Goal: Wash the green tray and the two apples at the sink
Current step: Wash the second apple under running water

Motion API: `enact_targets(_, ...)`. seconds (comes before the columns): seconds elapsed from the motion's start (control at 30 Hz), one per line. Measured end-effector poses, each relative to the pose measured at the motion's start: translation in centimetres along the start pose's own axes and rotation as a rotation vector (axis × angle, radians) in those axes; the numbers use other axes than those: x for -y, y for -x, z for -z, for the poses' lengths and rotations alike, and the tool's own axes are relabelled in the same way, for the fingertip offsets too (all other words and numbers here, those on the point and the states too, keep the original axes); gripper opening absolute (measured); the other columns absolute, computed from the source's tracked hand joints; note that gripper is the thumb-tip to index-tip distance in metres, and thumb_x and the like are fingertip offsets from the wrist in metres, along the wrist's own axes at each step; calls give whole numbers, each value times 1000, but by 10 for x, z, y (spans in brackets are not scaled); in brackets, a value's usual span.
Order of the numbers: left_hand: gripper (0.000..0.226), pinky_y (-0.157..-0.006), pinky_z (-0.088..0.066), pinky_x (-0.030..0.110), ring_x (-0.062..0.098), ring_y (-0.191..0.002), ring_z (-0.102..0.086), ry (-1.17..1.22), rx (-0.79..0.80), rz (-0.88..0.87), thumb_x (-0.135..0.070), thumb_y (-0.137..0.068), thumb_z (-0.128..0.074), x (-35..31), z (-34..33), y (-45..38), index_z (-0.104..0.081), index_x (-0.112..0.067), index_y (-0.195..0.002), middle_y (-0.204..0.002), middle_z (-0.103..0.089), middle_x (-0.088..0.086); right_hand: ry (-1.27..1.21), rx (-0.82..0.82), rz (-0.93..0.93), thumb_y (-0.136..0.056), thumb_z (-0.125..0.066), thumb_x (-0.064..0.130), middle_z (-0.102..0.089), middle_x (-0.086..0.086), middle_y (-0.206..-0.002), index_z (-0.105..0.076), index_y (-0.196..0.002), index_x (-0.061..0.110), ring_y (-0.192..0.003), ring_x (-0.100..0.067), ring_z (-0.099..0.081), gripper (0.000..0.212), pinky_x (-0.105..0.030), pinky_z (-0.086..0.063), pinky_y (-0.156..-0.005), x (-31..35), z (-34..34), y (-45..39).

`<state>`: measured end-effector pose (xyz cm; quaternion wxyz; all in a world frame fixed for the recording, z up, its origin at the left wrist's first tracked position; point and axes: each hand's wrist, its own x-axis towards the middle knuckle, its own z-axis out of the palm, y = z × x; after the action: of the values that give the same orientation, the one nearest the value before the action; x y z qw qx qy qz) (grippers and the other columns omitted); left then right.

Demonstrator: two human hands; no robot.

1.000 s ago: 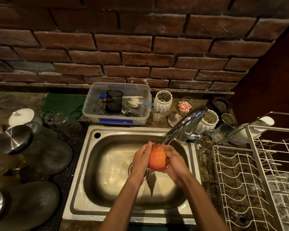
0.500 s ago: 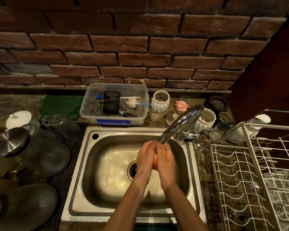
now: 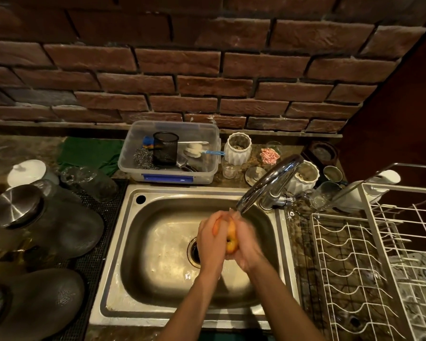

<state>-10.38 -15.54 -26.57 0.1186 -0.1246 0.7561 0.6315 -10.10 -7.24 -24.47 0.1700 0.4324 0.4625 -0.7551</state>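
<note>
Both hands are over the sink point(image 3: 133, 242) basin, directly below the tap point(image 3: 268, 183) spout. The left hand point(image 3: 210, 238) and right hand point(image 3: 247, 244) cup one apple point(image 3: 231, 238) between them, fingers curled round it from either side; only a strip of its orange-yellow skin shows in the gap between the palms. The apple is held above the drain point(image 3: 193, 252), clear of the basin floor. Whether water is running cannot be told with certainty; the basin floor is wet and glistening.

Behind the sink, against the brick wall point(image 3: 207, 70), stands a clear tub point(image 3: 212, 134) holding a black mesh cup point(image 3: 165, 148), a steel scourer point(image 3: 143, 158) and a brush point(image 3: 199, 152). A green cloth point(image 3: 89, 153) lies left of the tub. Two white ribbed pots point(image 3: 237, 148) stand right of the tub, one beside the tap base. A white wire rack point(image 3: 367, 267) sits on the counter right of the sink. Left of the sink, dark jars with steel lids point(image 3: 17, 205) rest on a black mat point(image 3: 96, 262).

A second apple and a green tray are not identifiable in this view.
</note>
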Motion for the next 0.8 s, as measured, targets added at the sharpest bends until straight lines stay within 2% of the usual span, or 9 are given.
enact_targets(0.13,19,-70,-59,35,24,-96,-71,259,51,342,-39,-90,-60,-11,0,-10,-75,-30,-99,-101,-74,4,414,-243,557,-96,-51,44,-69,1,-104,-64,-110,32,-98,-19,-68,22,-34,-60,-77,-20,-10,8)
enact_targets(0.23,24,-67,-56,33,30,-96,-71,261,139,421,-39,-84,-66,-17,7,-17,-76,-22,-97,-103,-75,12,608,-299,687,-98,-46,49,-55,9,-123,-55,-124,38,-102,-1,-56,30,-13,-47,-76,-27,-5,13)
enact_targets(0.3,41,-74,-58,36,30,-102,-70,357,221,571,-45,-75,-72,-19,12,-21,-74,-19,-107,-107,-73,13,690,-246,766,-95,-49,51,-42,20,-126,-52,-126,44,-106,13,-49,32,0,-43,-72,-32,-2,16)
enact_targets(0.37,61,-82,-58,41,31,-108,-66,507,306,738,-46,-67,-81,-18,18,-23,-70,-14,-118,-111,-71,15,830,-220,872,-91,-53,52,-39,19,-129,-52,-127,44,-113,11,-43,37,-1,-40,-83,-34,4,19)
enact_targets(0.47,64,-84,-57,39,31,-108,-65,566,374,850,-43,-67,-85,-20,19,-25,-68,-14,-121,-112,-69,14,1000,-232,1140,-89,-59,45,-47,10,-134,-57,-129,32,-126,-7,-41,41,-20,-39,-102,-34,13,17)
enact_targets(0.5,61,-82,-58,39,30,-108,-66,575,371,846,-43,-69,-83,-19,17,-24,-68,-14,-120,-112,-68,14,980,-240,1135,-90,-60,43,-49,9,-135,-60,-127,31,-128,-9,-42,39,-25,-40,-104,-32,14,15)
enact_targets(0.63,44,-63,-60,34,27,-97,-72,576,274,690,-47,-80,-68,-18,2,-12,-74,-17,-112,-104,-75,14,621,-304,836,-93,-59,37,-58,8,-130,-71,-116,30,-117,-11,-56,26,-41,-51,-100,-21,4,8)
enact_targets(0.73,33,-72,-61,35,23,-98,-72,409,150,419,-47,-73,-66,-18,-3,-6,-76,-29,-99,-102,-76,6,447,-297,689,-90,-55,43,-68,6,-110,-69,-105,30,-101,-14,-65,24,-47,-55,-92,-10,-5,8)
enact_targets(0.8,20,-80,-61,36,17,-101,-68,246,115,229,-48,-83,-58,-21,-2,-5,-71,-43,-97,-104,-72,-3,277,-253,532,-92,-58,42,-72,1,-104,-68,-105,29,-100,-20,-68,20,-50,-55,-93,-6,-6,7)
